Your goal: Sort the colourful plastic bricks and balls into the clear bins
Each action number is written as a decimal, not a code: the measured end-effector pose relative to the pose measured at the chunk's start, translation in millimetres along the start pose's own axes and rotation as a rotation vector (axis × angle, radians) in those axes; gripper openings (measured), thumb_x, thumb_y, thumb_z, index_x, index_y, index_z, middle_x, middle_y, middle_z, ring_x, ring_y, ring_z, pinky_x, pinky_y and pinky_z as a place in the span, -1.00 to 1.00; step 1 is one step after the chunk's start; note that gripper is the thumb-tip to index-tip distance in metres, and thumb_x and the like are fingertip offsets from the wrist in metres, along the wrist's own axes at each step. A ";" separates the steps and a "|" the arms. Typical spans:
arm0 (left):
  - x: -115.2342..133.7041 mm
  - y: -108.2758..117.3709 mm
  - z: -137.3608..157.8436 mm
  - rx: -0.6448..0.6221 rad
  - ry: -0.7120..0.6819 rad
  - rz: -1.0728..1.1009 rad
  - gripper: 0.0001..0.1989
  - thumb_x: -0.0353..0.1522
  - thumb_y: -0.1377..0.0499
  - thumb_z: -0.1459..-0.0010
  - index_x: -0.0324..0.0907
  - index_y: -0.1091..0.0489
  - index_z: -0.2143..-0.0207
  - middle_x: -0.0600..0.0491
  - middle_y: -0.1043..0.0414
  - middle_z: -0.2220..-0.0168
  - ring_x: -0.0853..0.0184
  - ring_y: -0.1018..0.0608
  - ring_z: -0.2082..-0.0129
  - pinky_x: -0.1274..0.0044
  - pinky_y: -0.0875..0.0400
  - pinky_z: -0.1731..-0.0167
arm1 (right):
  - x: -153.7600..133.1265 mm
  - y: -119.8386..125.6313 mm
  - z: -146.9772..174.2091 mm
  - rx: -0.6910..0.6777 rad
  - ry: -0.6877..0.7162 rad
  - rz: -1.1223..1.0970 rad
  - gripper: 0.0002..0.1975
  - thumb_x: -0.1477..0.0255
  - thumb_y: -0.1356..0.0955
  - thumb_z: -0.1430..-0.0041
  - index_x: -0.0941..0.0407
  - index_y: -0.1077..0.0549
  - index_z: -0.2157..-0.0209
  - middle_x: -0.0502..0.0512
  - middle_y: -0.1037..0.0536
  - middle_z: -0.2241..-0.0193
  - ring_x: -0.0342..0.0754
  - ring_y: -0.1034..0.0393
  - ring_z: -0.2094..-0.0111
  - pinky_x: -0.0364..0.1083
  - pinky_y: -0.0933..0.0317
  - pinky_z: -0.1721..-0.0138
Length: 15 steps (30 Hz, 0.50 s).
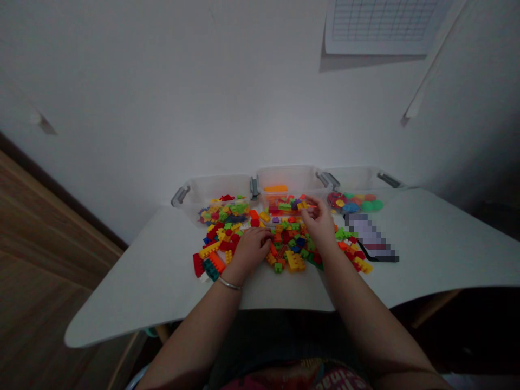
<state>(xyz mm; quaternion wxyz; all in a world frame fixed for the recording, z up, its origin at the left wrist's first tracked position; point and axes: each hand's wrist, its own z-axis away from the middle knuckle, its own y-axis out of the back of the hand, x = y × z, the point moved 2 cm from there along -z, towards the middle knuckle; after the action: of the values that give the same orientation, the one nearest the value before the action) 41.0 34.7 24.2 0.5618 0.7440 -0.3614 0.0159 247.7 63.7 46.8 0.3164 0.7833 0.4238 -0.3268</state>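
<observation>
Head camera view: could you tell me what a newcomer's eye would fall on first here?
The heap of bright building bricks in the middle of the white table stands out most, with the left hand resting on it and the right hand raised over its far side. Behind it, against the wall, stand three clear bins, the right one holding round coloured pieces.

Both forearms bare, no sleeves in view down to the elbows. Left hand point(252, 246): thin silver bangle point(229, 283) on the wrist; right hand point(320, 223): no ring, watch or band seen. Bottom edge of view shows dark clothing over the lap, with a strip of red patterned fabric point(300, 379), print unreadable.
</observation>
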 end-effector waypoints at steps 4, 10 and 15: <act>-2.1 -1.0 2.3 -0.005 0.003 0.002 -0.77 -0.42 -0.09 -0.17 -0.15 -0.53 0.20 0.00 -0.53 0.04 0.22 -0.50 0.02 0.30 -0.34 -0.09 | -8.4 17.2 -27.2 0.147 0.049 -0.100 -0.66 0.29 -0.33 -0.11 0.08 -0.34 0.08 0.17 -0.52 0.12 -0.10 -0.46 0.36 -0.08 -0.38 0.30; -7.3 0.2 5.1 -0.019 0.011 -0.008 -0.75 -0.41 -0.08 -0.18 -0.14 -0.52 0.18 0.00 -0.53 0.04 0.21 -0.50 0.02 0.29 -0.34 -0.08 | -20.2 29.1 -68.3 0.118 0.233 0.178 -0.77 0.46 -0.27 -0.12 0.10 -0.47 0.19 0.13 -0.56 0.18 -0.05 -0.46 0.28 0.01 -0.36 0.15; -9.2 0.2 5.8 -0.008 0.010 0.003 -0.76 -0.41 -0.09 -0.18 -0.13 -0.52 0.18 0.00 -0.53 0.03 0.22 -0.50 0.01 0.30 -0.33 -0.09 | -12.9 16.5 -75.8 -0.128 0.243 0.468 -0.71 0.53 -0.25 -0.09 0.11 -0.55 0.22 0.15 -0.59 0.18 0.03 -0.46 0.21 0.04 -0.32 0.10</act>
<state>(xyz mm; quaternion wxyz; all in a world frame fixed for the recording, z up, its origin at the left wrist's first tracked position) 31.9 34.6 18.2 0.5665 0.7410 -0.3599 0.0187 275.0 109.1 104.9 0.3789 0.8718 0.2860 -0.1209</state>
